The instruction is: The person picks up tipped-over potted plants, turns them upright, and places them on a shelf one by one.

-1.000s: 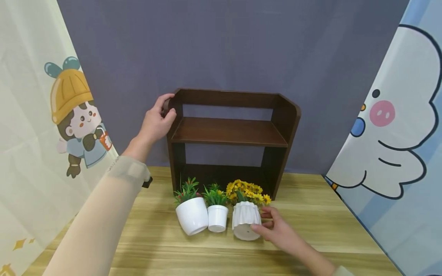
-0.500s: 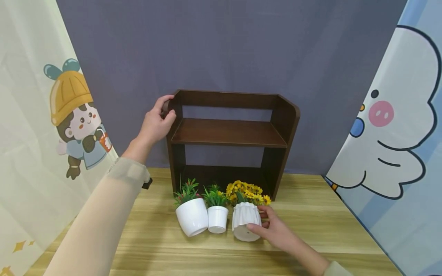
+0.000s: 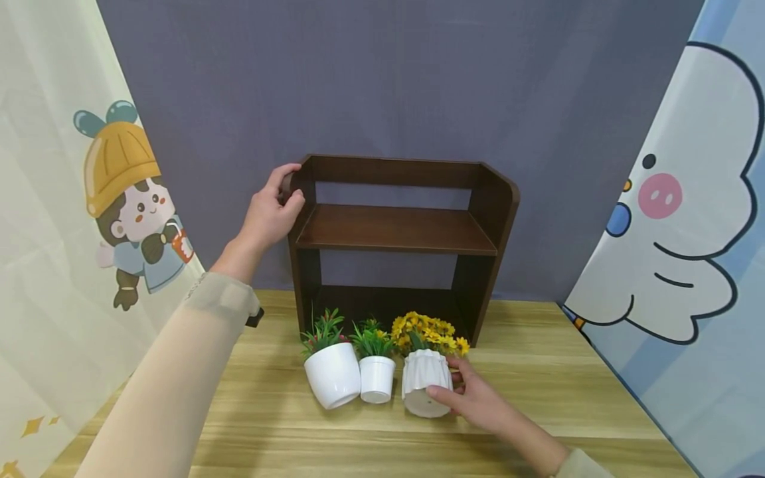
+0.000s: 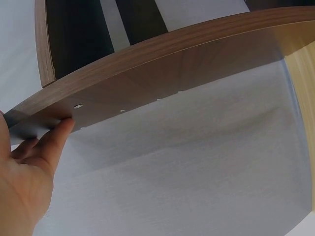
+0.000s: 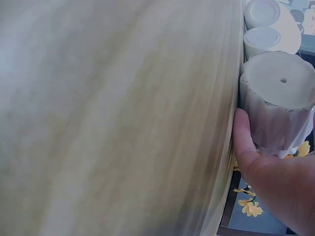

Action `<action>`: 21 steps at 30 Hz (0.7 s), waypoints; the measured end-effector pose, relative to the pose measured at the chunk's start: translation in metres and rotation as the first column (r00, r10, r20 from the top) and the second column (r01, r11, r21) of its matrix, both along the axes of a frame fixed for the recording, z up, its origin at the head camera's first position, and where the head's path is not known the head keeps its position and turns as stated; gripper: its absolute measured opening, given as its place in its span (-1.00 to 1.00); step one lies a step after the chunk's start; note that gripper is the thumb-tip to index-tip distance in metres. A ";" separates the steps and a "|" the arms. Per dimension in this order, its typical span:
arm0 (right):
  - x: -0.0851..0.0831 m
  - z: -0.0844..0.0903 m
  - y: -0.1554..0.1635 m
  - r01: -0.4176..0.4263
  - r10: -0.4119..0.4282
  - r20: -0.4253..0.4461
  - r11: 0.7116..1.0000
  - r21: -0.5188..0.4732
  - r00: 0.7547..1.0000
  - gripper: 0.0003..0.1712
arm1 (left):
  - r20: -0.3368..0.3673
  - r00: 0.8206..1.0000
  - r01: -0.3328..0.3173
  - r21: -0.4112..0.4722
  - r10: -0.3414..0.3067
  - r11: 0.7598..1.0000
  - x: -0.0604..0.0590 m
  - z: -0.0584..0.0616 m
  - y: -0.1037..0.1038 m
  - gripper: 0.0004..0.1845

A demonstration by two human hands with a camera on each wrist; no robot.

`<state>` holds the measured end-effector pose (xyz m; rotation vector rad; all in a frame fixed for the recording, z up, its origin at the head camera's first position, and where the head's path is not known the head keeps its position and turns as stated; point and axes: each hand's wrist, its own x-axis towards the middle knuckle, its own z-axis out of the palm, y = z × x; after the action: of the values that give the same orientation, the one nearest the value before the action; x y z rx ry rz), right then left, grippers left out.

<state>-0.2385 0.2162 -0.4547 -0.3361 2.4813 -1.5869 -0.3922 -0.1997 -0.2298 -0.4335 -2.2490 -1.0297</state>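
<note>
The left hand [image 3: 269,214] grips the upper left corner of the dark wooden shelf [image 3: 399,229], thumb over the front edge and fingers curled round the side panel, just as it did a second ago; the left wrist view shows the fingertips [image 4: 58,132] pressed against the panel's outer face. The shelf stands on the table [image 3: 556,398] against the grey backdrop and has not shifted. In front of it three small potted plants lie tipped toward the camera in a row, bases showing: a round white pot [image 3: 332,382] with red-tipped greenery on the left, a smaller white pot [image 3: 377,378] in the middle, and a ribbed white pot [image 3: 423,384] with yellow flowers [image 3: 427,332] on the right. The right hand [image 3: 478,398] has closed in on the ribbed pot: a second ago its fingers only touched the pot's right side and lower rim, while now they wrap more firmly round the right side, the thumb lying along the bottom edge. The right wrist view confirms a finger [image 5: 243,140] lying along the ribbed wall, with the base and its drain hole facing the camera. The pot itself rests on the table in the same spot, touching the middle pot's neighbourhood just beside it.
</note>
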 end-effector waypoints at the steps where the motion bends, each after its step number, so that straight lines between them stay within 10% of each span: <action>1: 0.000 0.000 0.000 0.002 -0.002 0.003 1.000 -0.001 1.000 0.05 | 0.000 1.000 0.000 0.000 0.000 1.000 0.000 0.000 0.000 -0.42; 21: -0.002 0.002 0.001 -0.014 0.014 0.072 1.000 0.000 0.997 0.01 | 0.004 1.000 0.001 -0.006 -0.001 1.000 0.000 0.000 -0.001 -0.41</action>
<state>-0.2401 0.2175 -0.4523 -0.2903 2.4195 -1.5648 -0.3921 -0.2007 -0.2297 -0.4357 -2.2560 -1.0258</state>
